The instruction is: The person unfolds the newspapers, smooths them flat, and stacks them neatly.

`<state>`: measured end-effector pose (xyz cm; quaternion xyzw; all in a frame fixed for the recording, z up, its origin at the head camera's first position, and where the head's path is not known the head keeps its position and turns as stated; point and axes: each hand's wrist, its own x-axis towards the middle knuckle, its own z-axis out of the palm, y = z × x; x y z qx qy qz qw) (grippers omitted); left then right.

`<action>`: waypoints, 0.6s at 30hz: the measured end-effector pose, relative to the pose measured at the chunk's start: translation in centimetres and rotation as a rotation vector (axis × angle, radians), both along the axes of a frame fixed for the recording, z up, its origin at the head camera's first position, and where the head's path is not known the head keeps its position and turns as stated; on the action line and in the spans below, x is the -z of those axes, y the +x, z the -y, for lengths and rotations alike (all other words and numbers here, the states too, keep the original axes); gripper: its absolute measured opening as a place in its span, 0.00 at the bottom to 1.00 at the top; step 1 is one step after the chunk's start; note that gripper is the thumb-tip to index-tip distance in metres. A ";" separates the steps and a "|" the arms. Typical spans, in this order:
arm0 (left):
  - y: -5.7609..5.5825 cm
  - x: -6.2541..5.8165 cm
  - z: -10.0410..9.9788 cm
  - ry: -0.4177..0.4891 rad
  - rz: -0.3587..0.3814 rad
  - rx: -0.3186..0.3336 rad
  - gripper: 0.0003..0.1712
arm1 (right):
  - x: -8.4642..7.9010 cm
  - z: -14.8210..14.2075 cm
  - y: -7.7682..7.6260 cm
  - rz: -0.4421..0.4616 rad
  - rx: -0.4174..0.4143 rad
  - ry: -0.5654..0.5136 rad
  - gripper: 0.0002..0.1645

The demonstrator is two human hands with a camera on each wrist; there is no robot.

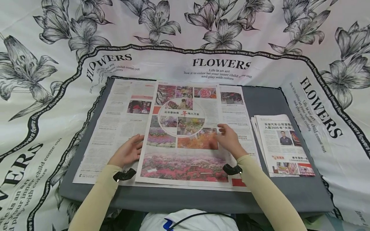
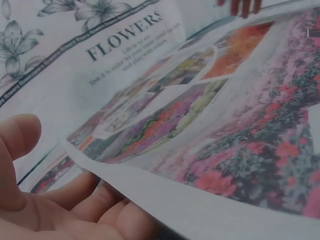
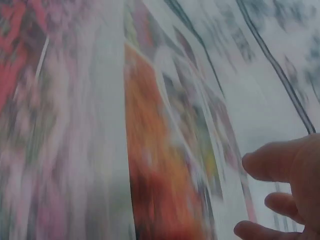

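Observation:
A newspaper page printed with flower photos (image 1: pixel 185 165) lies folded over a wider spread newspaper (image 1: pixel 107 138). My left hand (image 1: pixel 127 152) is at the page's left edge. In the left wrist view, the fingers (image 2: pixel 80 192) reach beneath the slightly lifted edge, while the thumb (image 2: pixel 22 135) stands apart above. Over the right part of the page hovers my right hand (image 1: pixel 229 141), fingers loosely bent and spread. The right wrist view, blurred, has its thumb and fingertips (image 3: pixel 255 165) apart from one another, with nothing pinched between them.
A pile of folded newspapers (image 1: pixel 284 144) lies at the right side of the grey table (image 1: pixel 260 99). Behind and around the table hangs a white cloth with flower drawings and lettering (image 1: pixel 221 64). Each wrist wears a black strap, such as the left strap (image 1: pixel 124 175).

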<state>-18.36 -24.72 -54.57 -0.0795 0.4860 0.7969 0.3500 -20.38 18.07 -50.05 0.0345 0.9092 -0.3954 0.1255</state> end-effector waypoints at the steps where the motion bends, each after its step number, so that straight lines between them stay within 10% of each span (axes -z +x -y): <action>1: 0.0 0.0 0.0 0.009 0.004 0.003 0.44 | -0.1 1.4 -0.3 -0.016 -0.048 0.015 0.38; 10: -0.1 -0.3 0.0 0.032 -0.019 0.033 0.46 | 0.8 13.6 -1.0 -0.026 -0.514 -0.028 0.39; 18: -0.2 -0.4 0.2 0.059 0.007 0.016 0.48 | 2.0 20.5 0.3 -0.136 -0.720 0.028 0.44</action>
